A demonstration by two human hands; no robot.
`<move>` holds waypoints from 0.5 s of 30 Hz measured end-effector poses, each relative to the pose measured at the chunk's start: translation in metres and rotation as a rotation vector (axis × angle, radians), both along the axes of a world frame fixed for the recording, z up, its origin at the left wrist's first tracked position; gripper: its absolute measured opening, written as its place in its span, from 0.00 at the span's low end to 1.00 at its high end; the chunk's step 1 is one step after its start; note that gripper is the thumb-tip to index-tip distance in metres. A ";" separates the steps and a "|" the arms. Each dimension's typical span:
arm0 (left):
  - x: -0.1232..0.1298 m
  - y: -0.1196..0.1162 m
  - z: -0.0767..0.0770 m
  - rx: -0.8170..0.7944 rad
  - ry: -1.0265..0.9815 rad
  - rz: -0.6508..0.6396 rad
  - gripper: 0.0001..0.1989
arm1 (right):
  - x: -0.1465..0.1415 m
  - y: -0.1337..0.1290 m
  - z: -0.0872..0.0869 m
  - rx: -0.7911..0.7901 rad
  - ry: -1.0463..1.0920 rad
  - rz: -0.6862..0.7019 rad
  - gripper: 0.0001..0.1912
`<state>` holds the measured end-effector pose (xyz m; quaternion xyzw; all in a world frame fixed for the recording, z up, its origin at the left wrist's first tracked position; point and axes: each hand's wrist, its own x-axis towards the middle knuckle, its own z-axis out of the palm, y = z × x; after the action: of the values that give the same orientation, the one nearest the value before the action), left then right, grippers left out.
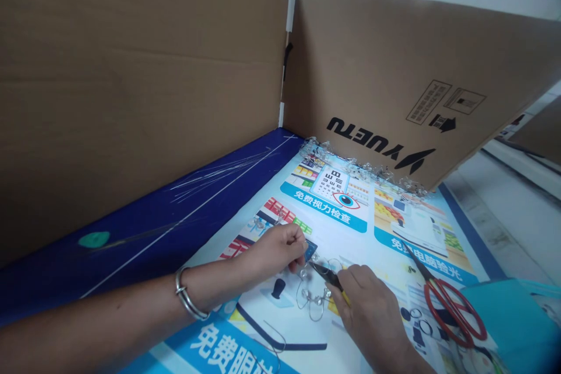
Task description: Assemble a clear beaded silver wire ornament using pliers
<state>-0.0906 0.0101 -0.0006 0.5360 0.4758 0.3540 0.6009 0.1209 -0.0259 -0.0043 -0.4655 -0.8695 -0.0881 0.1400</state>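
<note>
My left hand (287, 247) is closed in a pinch at the middle of the printed sheet, on the thin wire of a beaded wire piece (316, 299). Clear beads and loops of this piece hang between my two hands. My right hand (370, 312) is wrapped around pliers (326, 273) with yellow handles. Their dark jaws point toward the left fingertips and meet the wire there; the exact grip is too small to make out. A loose bent wire (283, 342) lies nearer to me.
Red-handled scissors (456, 311) lie at the right, beside a turquoise item (511, 318) and small rings (421, 322). Many beaded wire pieces (372, 172) line the foot of the rear cardboard panel (372, 82). Straight wires (223, 172) and a green blob (94, 239) lie on the blue strip at left.
</note>
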 end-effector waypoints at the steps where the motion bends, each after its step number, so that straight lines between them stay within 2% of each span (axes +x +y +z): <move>1: 0.000 0.000 0.001 -0.006 -0.001 -0.004 0.03 | 0.000 0.000 0.000 0.000 0.005 0.005 0.10; 10: 0.000 -0.001 -0.002 -0.016 -0.009 -0.008 0.05 | 0.000 0.003 -0.001 -0.070 0.071 0.036 0.12; 15: -0.001 0.001 -0.004 0.006 -0.007 -0.021 0.08 | 0.001 0.003 -0.001 -0.061 0.039 0.026 0.11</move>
<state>-0.0915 0.0108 -0.0046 0.5416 0.4670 0.3508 0.6046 0.1221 -0.0230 -0.0057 -0.4600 -0.8748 -0.0505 0.1438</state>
